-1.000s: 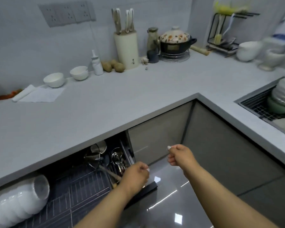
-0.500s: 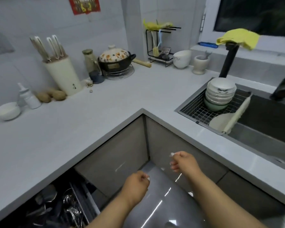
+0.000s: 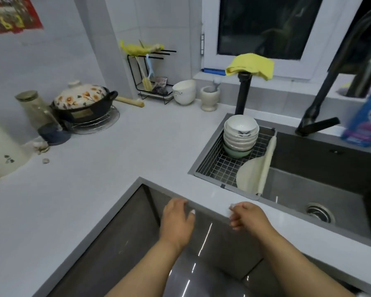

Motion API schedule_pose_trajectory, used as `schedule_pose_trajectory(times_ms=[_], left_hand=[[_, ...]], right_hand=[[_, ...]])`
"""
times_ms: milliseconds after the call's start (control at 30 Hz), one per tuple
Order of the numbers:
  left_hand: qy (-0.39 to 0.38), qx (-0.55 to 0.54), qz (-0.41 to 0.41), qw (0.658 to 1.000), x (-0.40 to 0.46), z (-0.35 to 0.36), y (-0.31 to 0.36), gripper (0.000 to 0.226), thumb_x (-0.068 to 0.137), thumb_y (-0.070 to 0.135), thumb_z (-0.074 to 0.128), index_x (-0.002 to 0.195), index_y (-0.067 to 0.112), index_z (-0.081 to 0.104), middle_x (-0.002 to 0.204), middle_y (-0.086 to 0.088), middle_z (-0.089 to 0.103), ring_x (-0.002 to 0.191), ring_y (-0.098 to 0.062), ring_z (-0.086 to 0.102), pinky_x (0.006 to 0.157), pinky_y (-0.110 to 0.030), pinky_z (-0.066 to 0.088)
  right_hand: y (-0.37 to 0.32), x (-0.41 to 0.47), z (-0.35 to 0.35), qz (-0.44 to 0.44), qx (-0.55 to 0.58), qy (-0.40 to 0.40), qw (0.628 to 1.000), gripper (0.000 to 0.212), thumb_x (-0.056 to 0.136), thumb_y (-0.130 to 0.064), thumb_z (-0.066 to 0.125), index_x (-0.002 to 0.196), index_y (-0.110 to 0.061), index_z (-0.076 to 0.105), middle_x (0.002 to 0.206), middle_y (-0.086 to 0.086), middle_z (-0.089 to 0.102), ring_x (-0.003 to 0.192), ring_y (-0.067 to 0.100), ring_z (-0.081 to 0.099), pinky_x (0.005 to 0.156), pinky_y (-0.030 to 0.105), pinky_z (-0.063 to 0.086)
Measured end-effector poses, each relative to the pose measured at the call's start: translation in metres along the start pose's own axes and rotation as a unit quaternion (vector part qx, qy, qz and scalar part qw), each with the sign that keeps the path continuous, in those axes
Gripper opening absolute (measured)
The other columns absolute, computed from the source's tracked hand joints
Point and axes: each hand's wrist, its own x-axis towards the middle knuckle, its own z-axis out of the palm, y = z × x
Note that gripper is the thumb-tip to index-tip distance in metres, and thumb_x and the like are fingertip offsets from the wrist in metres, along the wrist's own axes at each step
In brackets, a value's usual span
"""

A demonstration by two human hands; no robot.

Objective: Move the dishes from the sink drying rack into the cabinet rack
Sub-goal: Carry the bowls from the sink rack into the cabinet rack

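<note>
Two empty hands hover at the worktop's [image 3: 107,168] front edge, the left hand [image 3: 177,219] loosely spread, the right hand [image 3: 247,215] half curled, neither gripping anything. The stack of bowls [image 3: 240,136] stands in the sink drying rack [image 3: 214,166] at about one o'clock from the hands, with a flat plate [image 3: 250,176] leaning on the rack's near right side. This looks like the reach for another dish; next, both hands should rise over the edge toward the stack. Bare worktop lies between; the faucet [image 3: 321,108] stands behind at two o'clock.
</note>
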Motion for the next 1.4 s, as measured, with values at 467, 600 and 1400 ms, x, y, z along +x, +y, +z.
schedule_pose_trajectory(times_ms=[467,600,1400], left_hand=[[-0.097,0.236,0.103,0.961,0.141,0.055,0.034,0.078,0.090,0.058,0.001,0.152,0.011,-0.004,0.160,-0.011,-0.009,0.146,-0.023,-0.016,0.119,-0.043,-0.009],[-0.075,0.238,0.111,0.962,0.148,0.058,0.034,0.081,0.087,0.060,0.003,0.152,0.011,-0.001,0.160,-0.009,-0.007,0.147,-0.022,-0.014,0.119,-0.044,-0.008],[-0.056,0.266,0.107,0.956,0.153,0.069,0.027,0.075,0.090,0.057,0.027,0.139,0.004,0.044,0.149,-0.015,0.039,0.141,-0.028,0.032,0.111,-0.046,0.012]], right_hand=[[-0.116,0.154,-0.045,-0.024,0.042,0.138,0.989,0.016,0.097,-0.021,0.048,0.088,-0.009,0.054,0.065,0.013,0.058,0.053,0.023,0.054,0.051,0.029,0.045],[-0.145,0.195,-0.055,-0.013,0.024,0.174,0.984,0.017,0.098,-0.020,0.045,0.089,-0.007,0.050,0.067,0.015,0.059,0.054,0.024,0.056,0.054,0.033,0.049],[-0.189,0.242,-0.070,-0.068,-0.150,0.300,0.940,0.033,0.087,-0.012,0.052,0.118,-0.001,0.053,0.101,0.011,0.064,0.080,0.031,0.061,0.053,0.024,0.038]])
